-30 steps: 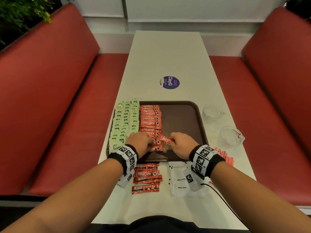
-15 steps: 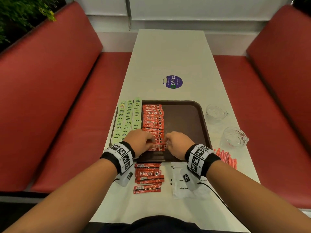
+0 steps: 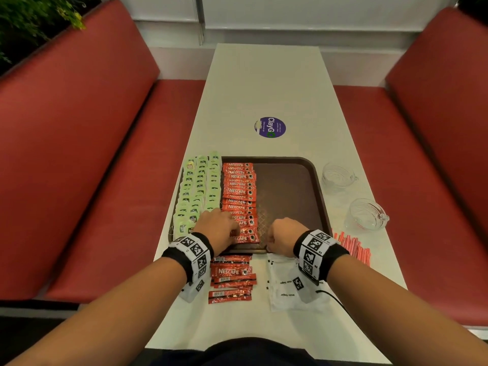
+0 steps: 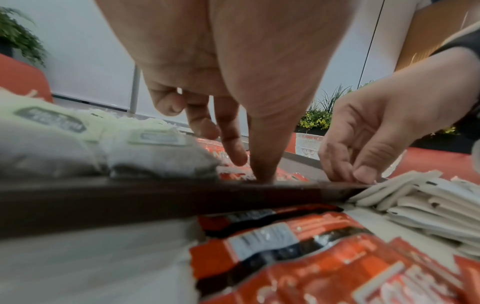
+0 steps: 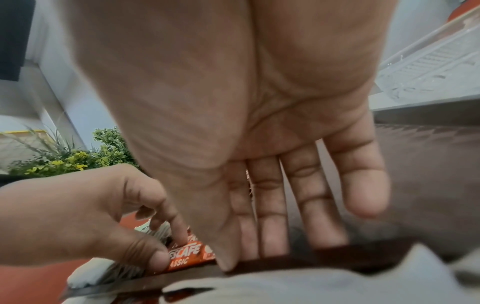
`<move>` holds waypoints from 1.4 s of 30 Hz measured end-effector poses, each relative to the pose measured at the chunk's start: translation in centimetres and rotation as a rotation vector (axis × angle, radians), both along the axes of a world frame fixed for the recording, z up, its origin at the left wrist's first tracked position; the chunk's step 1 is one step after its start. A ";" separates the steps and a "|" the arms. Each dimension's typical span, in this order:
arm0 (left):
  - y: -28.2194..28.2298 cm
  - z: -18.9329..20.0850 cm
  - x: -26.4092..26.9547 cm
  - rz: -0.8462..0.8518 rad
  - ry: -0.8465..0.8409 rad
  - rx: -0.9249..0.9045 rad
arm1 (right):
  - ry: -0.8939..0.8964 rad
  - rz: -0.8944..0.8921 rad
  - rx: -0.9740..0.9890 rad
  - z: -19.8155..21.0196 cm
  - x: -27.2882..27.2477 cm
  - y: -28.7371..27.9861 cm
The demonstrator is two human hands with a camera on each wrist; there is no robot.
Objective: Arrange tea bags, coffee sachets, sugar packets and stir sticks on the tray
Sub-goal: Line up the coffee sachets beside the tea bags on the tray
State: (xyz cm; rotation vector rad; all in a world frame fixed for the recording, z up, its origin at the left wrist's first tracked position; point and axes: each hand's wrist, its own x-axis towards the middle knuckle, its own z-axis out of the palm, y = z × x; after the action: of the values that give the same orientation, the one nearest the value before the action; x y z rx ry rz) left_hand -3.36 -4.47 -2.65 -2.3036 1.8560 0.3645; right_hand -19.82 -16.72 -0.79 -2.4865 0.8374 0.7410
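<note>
- While our left hand (image 3: 217, 228) presses thumb and fingertips onto the nearest Nescafé coffee sachets (image 3: 239, 199) in the tray (image 3: 320, 191), our right hand (image 3: 280, 236) sits beside it with fingers straight, resting on the tray's near rim and holding nothing.
- We judge the sachets light, thin and glossy; they will slide and fan out, so we would pinch each by its short crimped end or press it flat.
- Green tea bags (image 3: 196, 191) fill the tray's left side in overlapping rows; soft and light, they are best lifted by the paper envelope's edge.
- More coffee sachets (image 3: 232, 278) and white sugar packets (image 3: 286, 286) wait on the worktop at its near edge, just outside the tray.
- Sugar packets look floppy; we would take several by one end.
- Red stir sticks (image 3: 353, 248) lie near the worktop's right edge; thin and prone to roll, so we would gather them as a bundle.
</note>
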 end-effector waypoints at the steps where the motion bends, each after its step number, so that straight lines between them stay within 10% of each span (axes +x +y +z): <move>1: -0.1 0.0 0.1 0.001 -0.003 0.006 | 0.001 -0.001 0.002 0.1 0.0 0.0; 42: 7.6 -0.2 -1.5 -0.035 -0.026 0.082 | -0.001 0.393 -0.060 -0.7 2.1 8.5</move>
State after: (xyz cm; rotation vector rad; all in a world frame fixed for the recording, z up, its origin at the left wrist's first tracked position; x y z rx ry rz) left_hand -4.85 3.10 -2.83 -2.2090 1.8310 0.3962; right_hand -17.77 -8.17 -1.50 -2.7408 0.3739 0.8506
